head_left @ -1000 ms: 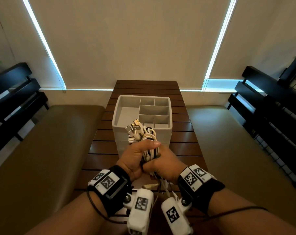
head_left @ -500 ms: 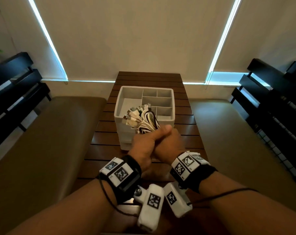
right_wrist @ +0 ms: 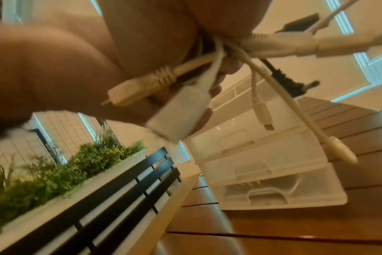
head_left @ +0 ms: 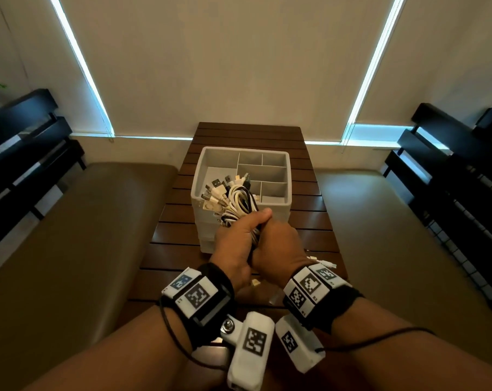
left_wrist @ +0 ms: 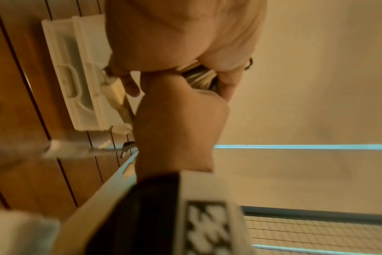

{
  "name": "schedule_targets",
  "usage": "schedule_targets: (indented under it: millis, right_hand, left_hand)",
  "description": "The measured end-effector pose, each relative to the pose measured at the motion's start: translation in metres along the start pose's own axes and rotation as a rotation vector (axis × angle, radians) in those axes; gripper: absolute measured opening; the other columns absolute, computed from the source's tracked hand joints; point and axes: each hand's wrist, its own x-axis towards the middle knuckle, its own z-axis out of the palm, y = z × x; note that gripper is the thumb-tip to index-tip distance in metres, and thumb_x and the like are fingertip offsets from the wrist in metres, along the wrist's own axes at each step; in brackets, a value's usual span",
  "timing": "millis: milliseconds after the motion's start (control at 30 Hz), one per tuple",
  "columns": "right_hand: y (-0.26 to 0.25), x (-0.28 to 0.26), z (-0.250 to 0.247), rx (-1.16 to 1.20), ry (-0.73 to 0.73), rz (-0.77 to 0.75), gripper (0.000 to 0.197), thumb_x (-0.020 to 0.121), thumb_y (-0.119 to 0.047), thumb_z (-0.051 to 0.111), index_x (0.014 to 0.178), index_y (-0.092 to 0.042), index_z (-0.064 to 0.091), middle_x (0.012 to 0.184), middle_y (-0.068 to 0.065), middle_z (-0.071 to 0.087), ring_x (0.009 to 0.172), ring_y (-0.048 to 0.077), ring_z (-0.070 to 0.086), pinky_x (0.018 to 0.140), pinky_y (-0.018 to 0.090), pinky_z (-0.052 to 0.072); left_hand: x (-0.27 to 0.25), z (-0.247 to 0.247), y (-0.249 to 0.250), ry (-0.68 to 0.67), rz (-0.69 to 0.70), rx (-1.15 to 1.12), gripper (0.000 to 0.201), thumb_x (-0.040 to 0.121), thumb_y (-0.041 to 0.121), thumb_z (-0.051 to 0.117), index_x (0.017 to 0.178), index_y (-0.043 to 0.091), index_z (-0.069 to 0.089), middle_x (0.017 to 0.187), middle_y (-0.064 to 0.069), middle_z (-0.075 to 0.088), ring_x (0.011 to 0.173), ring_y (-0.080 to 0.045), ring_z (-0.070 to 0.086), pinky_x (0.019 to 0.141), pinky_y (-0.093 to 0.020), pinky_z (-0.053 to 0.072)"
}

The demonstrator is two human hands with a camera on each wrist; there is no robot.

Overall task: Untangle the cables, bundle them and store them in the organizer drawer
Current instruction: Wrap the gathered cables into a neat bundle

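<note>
A bundle of white and black cables (head_left: 236,200) is gripped by both hands together, its plug ends fanning out over the near left part of the white organizer (head_left: 288,179). My left hand (head_left: 239,235) wraps the bundle from the left, thumb across the top. My right hand (head_left: 275,241) clasps it from the right. In the right wrist view loose plug ends (right_wrist: 260,110) dangle below the fist over the organizer's stacked drawers (right_wrist: 270,172). The left wrist view shows the cables (left_wrist: 199,75) squeezed between the two hands.
The organizer stands on a dark slatted wooden table (head_left: 250,136) with divided compartments on top. A loose white cable end (head_left: 323,262) lies on the table by my right wrist. Padded benches (head_left: 78,235) flank the table; black slatted backrests (head_left: 450,179) stand at both sides.
Both hands have carried the bundle forward and tipped it, so the plug ends now lean over the organizer's top tray instead of pointing upward in front of it.
</note>
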Motion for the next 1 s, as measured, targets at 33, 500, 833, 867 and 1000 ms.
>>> schedule_targets:
  millis: [33, 500, 833, 867, 1000]
  right_hand:
    - [0.000, 0.000, 0.000, -0.046, -0.001, -0.015, 0.028, 0.089, -0.021, 0.058, 0.116, -0.014, 0.060, 0.100, 0.004, 0.069, 0.090, 0.020, 0.066, 0.073, 0.023, 0.044]
    - [0.004, 0.006, -0.005, 0.094, -0.244, -0.202, 0.076, 0.074, -0.012, 0.074, 0.137, -0.013, 0.032, 0.124, 0.007, 0.053, 0.110, 0.019, 0.054, 0.090, 0.027, 0.047]
    - [-0.002, 0.011, -0.018, 0.178, -0.144, -0.089, 0.053, 0.072, -0.022, 0.081, 0.102, -0.022, 0.038, 0.091, -0.010, 0.057, 0.074, 0.003, 0.056, 0.052, 0.009, 0.040]
    - [-0.002, 0.012, -0.018, 0.145, -0.144, -0.101, 0.050, 0.074, -0.021, 0.079, 0.103, -0.022, 0.038, 0.094, -0.007, 0.059, 0.078, 0.008, 0.059, 0.055, 0.012, 0.041]
    - [0.004, 0.015, -0.020, -0.028, -0.152, -0.128, 0.034, 0.081, -0.020, 0.071, 0.103, -0.019, 0.045, 0.096, 0.000, 0.065, 0.084, 0.018, 0.062, 0.062, 0.025, 0.044]
  left_hand:
    - [-0.002, 0.002, -0.001, 0.027, -0.026, 0.000, 0.038, 0.067, 0.020, 0.085, 0.101, 0.010, 0.073, 0.094, -0.010, 0.076, 0.091, -0.029, 0.072, 0.076, -0.044, 0.058]
    - [0.025, -0.001, 0.017, 0.108, -0.057, -0.209, 0.005, 0.077, 0.009, 0.067, 0.077, 0.011, 0.062, 0.067, -0.005, 0.061, 0.058, -0.022, 0.062, 0.056, -0.034, 0.054]
    - [0.037, -0.015, 0.029, 0.012, -0.003, -0.250, 0.019, 0.067, 0.008, 0.067, 0.084, 0.004, 0.058, 0.079, -0.015, 0.058, 0.070, -0.029, 0.061, 0.071, -0.043, 0.056]
    - [0.038, -0.016, 0.028, 0.009, 0.000, -0.246, 0.016, 0.069, 0.008, 0.066, 0.081, 0.005, 0.057, 0.075, -0.013, 0.058, 0.067, -0.028, 0.061, 0.068, -0.041, 0.056]
    - [0.036, -0.017, 0.031, -0.002, 0.029, -0.274, 0.012, 0.080, 0.002, 0.057, 0.072, 0.009, 0.053, 0.058, -0.006, 0.057, 0.051, -0.018, 0.059, 0.058, -0.032, 0.053]
